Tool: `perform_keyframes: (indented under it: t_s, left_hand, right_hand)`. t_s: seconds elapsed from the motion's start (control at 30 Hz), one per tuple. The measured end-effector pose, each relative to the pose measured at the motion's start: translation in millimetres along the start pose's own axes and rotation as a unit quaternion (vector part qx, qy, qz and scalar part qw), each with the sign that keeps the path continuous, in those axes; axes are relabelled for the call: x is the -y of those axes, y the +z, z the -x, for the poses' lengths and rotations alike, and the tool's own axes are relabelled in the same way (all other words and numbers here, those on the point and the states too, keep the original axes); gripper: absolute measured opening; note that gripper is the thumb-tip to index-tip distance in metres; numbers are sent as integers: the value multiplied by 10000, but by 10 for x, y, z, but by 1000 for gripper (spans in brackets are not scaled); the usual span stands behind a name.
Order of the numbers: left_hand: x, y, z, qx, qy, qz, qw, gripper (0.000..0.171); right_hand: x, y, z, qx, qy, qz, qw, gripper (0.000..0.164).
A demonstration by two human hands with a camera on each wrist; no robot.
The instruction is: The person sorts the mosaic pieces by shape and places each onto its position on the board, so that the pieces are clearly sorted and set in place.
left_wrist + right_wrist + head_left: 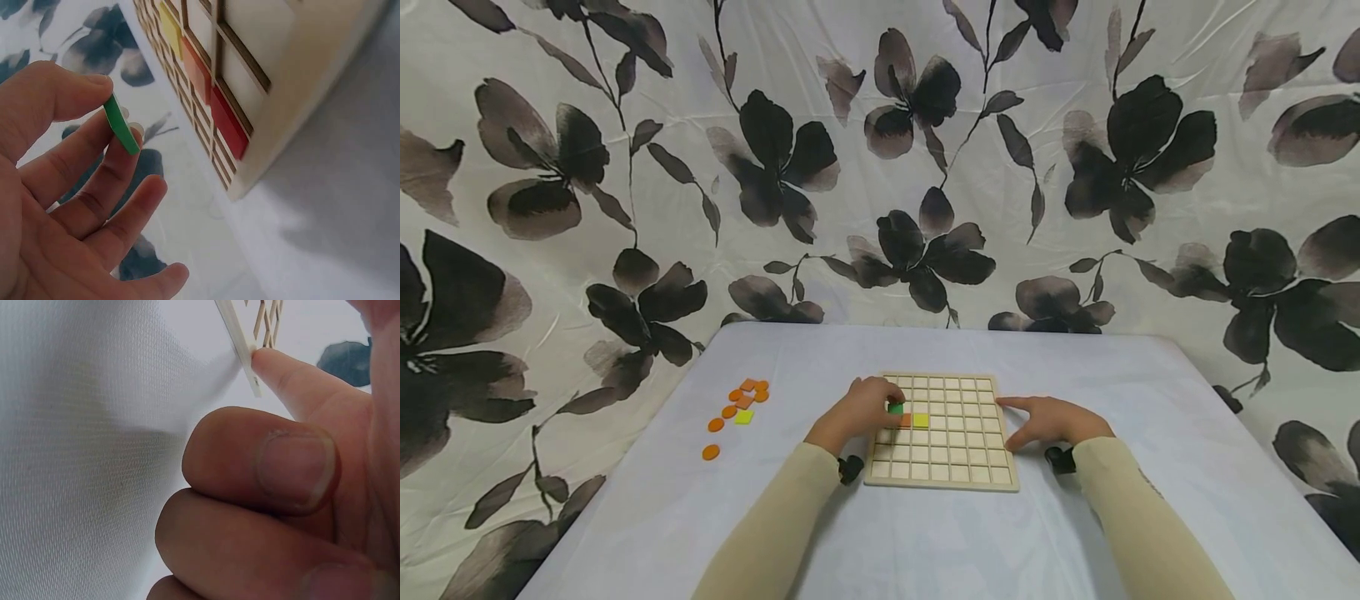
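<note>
My left hand (868, 407) is over the left side of a wooden grid board (942, 486). Its thumb and fingertips pinch a thin green tile (120, 125) by the edges. A yellow tile (921, 421) and an orange tile (906, 421) lie in neighbouring squares of one row. Beside the orange one, a red tile (229, 124) sits at the board's edge in the left wrist view; the left hand hides it from the head view. On the board's right side, my right hand (1052, 421) touches the rim with index finger and thumb spread apart, the other fingers bent.
To the left of the board, several loose orange round pieces (716, 425), orange square tiles (744, 402) and a yellow square tile (743, 417) lie on the white tablecloth (947, 542). A flower-patterned cloth (917, 167) hangs behind the table.
</note>
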State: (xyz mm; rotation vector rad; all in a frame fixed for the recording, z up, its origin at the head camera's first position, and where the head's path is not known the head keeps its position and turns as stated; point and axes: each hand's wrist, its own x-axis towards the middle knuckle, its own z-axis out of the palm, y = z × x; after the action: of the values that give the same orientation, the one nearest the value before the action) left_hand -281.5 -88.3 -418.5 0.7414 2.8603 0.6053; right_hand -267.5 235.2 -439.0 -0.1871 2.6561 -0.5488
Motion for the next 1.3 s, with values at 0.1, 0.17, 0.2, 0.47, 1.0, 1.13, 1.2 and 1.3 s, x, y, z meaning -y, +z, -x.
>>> perform_keyframes:
  t_s: [0.1,0.17,0.2,0.47,1.0,1.13,1.2,1.3]
  left_hand:
    - [-34,25,-19,27,88,26,10000,31]
    - [-54,42,-36,47,151,48,9999,32]
    - [-64,50,-46,56,176,68,9998,31]
    - [-178,90,-88,107,285,33,9995,30]
    - [-383,227,-242,280,260,9,9993,29]
    - [-413,263,-270,314,180,-28,9993,28]
    - [-429,278,-278,334,150,-74,9993,27]
    - [-453,299,-293,368,101,-178,9991,24]
  right_hand:
    - [-1,6,-4,-1,-9,-1,10000,93]
    - [-3,11,-9,-9,-6,3,10000,93]
    - [-1,15,-10,-9,-2,-11,10000,93]
    - [13,19,3,-8,40,77,10000,93]
    - [47,3,44,116,38,174,9998,93]
    - [49,4,55,128,62,74,9999,92]
    - [52,3,59,140,54,68,9999,92]
    - [65,2,70,154,80,43,9998,91]
